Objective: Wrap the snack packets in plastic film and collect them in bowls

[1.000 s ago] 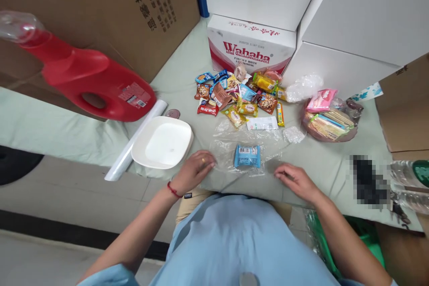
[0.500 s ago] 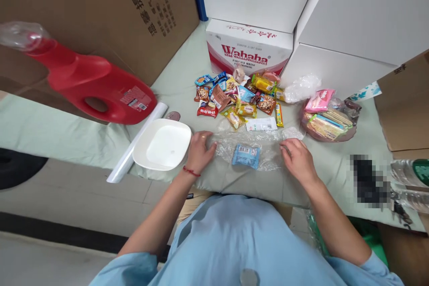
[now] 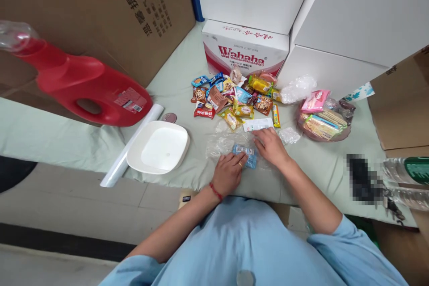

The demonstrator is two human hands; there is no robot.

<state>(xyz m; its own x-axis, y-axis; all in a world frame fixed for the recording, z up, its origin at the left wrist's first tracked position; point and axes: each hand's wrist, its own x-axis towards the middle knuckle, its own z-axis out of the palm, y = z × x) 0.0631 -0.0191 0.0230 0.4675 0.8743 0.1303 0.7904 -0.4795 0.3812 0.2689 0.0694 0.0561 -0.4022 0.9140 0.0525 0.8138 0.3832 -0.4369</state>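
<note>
A small blue snack packet (image 3: pixel 250 161) lies on a sheet of clear plastic film (image 3: pixel 217 144) spread on the cloth-covered table in front of me. My left hand (image 3: pixel 229 172) rests flat on the film, fingers stretched out, with its fingertips over the left side of the packet. My right hand (image 3: pixel 271 145) is just right of and beyond the packet, fingers extended, fingertips near a white packet (image 3: pixel 258 124). Past the hands lies a heap of wrapped snacks (image 3: pixel 234 98) in blue, brown, yellow and red wrappers.
On the left are a white dish (image 3: pixel 159 147), a white roll (image 3: pixel 132 145) and a red jug (image 3: pixel 90 85). A Wahaba carton (image 3: pixel 244 51) stands behind the snacks. To the right are a bowl of snacks (image 3: pixel 323 120), crumpled clear plastic (image 3: pixel 298 88) and bottles (image 3: pixel 405 170).
Both hands have moved inward from the film's two edges. My left hand has come right onto the packet, and my right hand has shifted left beside it.
</note>
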